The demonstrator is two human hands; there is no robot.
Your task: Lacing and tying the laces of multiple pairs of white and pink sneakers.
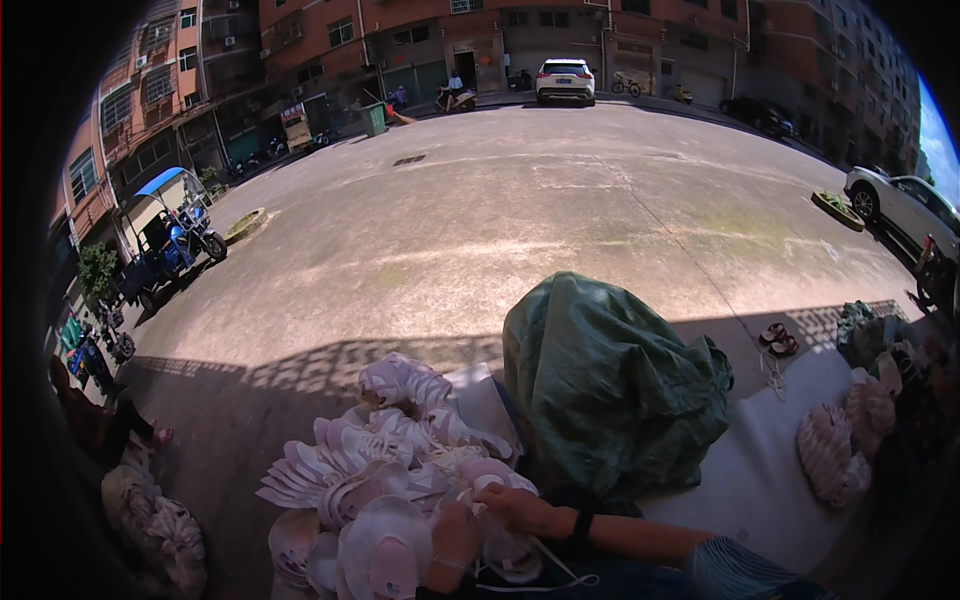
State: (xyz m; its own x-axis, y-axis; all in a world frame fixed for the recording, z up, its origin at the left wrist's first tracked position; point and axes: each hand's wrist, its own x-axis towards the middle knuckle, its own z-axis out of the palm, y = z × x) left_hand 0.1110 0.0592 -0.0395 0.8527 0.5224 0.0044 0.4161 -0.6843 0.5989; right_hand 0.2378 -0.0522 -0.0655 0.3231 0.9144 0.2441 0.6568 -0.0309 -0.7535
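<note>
A heap of pale pink and white shoe uppers (345, 455), many nested in fanned stacks, lies in front of me. My right hand (515, 508) reaches in from the right with a dark band on its wrist. Its fingers pinch the edge of a pale shoe upper (485, 472). Close beside it my left hand (455, 538) is closed, its fingertips near the same piece; what it grips is hidden. A thin white cord (560, 575) loops below my hands. Nearer me lies a rounded upper with a pink lining (392, 565).
A large green sack (610, 390) stands just beyond my hands, on a pale sheet (775, 450). More bundled uppers (835, 455) lie at right, near sandals (778, 340). Another bundle (155, 525) lies left, by a seated person (110, 415). A blue three-wheeler (170, 240) and cars stand farther off.
</note>
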